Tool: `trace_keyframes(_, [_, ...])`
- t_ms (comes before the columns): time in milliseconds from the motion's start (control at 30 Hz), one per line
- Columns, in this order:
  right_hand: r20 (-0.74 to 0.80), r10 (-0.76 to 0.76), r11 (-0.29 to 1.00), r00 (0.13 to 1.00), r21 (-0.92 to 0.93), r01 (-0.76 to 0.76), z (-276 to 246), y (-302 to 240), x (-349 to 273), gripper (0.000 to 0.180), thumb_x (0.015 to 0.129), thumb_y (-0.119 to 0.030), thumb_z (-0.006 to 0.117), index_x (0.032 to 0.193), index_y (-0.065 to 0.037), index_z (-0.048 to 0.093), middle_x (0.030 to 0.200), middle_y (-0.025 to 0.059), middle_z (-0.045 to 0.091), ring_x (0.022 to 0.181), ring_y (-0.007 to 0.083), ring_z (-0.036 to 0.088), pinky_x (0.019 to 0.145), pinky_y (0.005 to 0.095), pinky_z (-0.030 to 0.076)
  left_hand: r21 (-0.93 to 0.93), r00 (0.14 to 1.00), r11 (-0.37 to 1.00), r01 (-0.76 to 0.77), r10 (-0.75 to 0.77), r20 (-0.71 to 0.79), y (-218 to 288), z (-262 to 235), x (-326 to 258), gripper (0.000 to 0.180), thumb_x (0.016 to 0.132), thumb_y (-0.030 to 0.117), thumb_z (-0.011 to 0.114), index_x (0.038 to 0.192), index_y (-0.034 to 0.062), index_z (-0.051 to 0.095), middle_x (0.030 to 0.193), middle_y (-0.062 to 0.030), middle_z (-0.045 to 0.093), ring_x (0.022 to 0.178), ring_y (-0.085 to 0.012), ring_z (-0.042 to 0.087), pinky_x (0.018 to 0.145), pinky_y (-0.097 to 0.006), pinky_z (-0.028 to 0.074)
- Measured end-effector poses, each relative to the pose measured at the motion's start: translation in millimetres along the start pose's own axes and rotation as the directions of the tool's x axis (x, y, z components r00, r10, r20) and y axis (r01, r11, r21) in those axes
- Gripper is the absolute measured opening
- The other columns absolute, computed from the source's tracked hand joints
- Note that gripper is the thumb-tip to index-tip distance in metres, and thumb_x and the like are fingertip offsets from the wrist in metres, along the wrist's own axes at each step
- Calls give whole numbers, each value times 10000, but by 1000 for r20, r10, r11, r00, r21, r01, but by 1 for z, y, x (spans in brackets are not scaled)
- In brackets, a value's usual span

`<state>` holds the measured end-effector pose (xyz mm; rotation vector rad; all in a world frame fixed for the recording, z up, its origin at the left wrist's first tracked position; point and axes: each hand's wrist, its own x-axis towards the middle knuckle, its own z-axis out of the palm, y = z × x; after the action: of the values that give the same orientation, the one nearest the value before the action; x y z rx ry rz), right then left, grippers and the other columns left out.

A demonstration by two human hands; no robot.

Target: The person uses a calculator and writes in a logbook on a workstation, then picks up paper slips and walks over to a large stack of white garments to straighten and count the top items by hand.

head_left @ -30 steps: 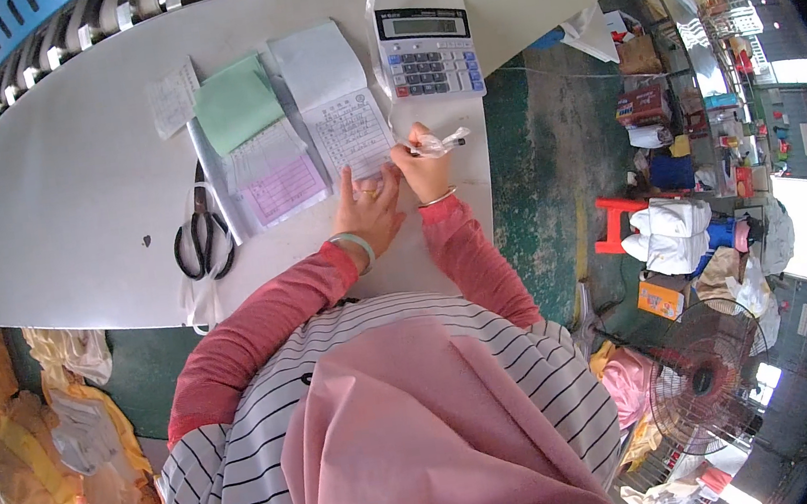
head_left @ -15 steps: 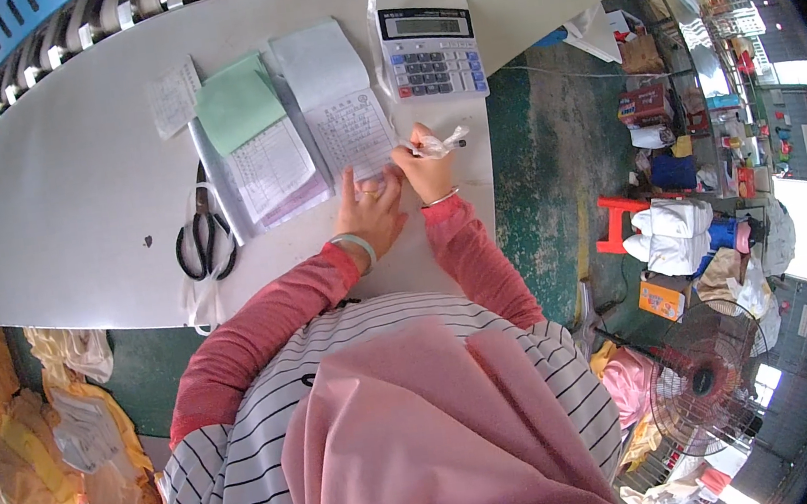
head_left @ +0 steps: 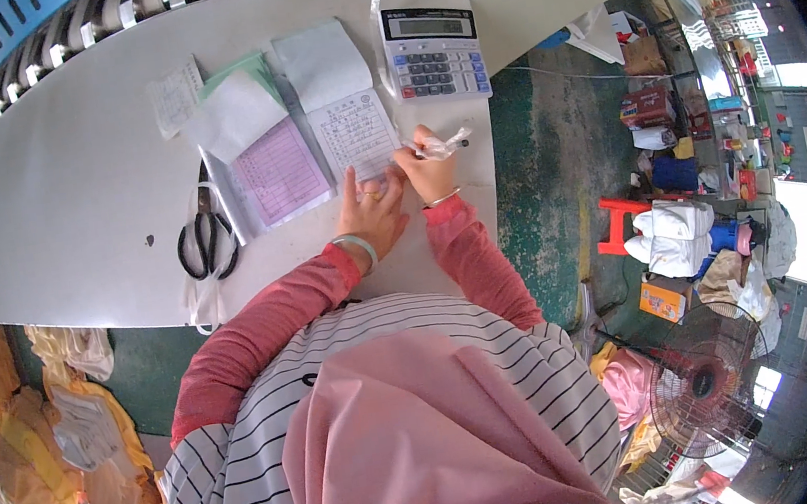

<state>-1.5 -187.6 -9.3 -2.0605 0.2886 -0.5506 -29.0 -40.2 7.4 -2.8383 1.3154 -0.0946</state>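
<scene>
- The handwritten form (head_left: 356,137) lies on the grey tabletop (head_left: 45,205), in an open pad just below the calculator (head_left: 434,67)
- The right hand (head_left: 428,174) has its fingers closed round a pen (head_left: 464,143) with a whitish wrap, at the form's lower right corner
- The left hand (head_left: 374,213) grips nothing; it rests with fingers extended on the form's lower edge
- Several rows already carry writing, so filling in looks well along; what is left is hard to judge, since the hands hide the nib and bottom edge
- Left of it, a second pad shows a pink slip (head_left: 280,171), beside black-handled scissors (head_left: 208,244)
</scene>
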Motion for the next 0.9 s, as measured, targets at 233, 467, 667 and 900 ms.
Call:
trace_keyframes(233, [-3, 22, 998, 1000, 65, -22, 2, -1, -1, 294, 679, -54, 631, 653, -60, 339, 563, 21, 291, 536, 97, 287, 458, 310, 306, -4, 1000, 1000, -2, 2, 4, -1, 1, 0, 627, 858, 441, 524, 1368, 93, 418, 1341, -35, 401, 1074, -244, 465, 1061, -588, 231])
trace_keyframes(467, [-61, 109, 989, 992, 112, -101, -10, -4, -6, 294, 698, -36, 627, 661, -64, 337, 589, -8, 294, 570, 59, 298, 465, 281, 299, 12, 999, 1000, -24, 24, -22, 2, 2, 0, 644, 871, 441, 496, 1392, 80, 378, 1366, -44, 381, 1070, -260, 474, 1068, -585, 210])
trace_keyframes(667, [-9, 89, 990, 996, 112, -87, -7, -2, -5, 277, 709, -57, 631, 683, -58, 355, 587, -5, 318, 567, 69, 308, 474, 284, 315, -14, 998, 1000, -19, 20, 64, -1, -1, 0, 642, 887, 434, 472, 1405, 74, 356, 1368, -59, 376, 1108, -276, 458, 1073, -582, 189])
trace_keyframes(900, [4, 53, 997, 999, 46, -53, -5, 2, -7, 283, 698, -81, 650, 677, -56, 369, 569, 10, 325, 548, 81, 323, 474, 289, 325, -15, 999, 1000, -18, 18, 30, -2, 0, 1, 647, 885, 448, 481, 1397, 69, 368, 1342, -55, 393, 1072, -260, 458, 1069, -582, 206])
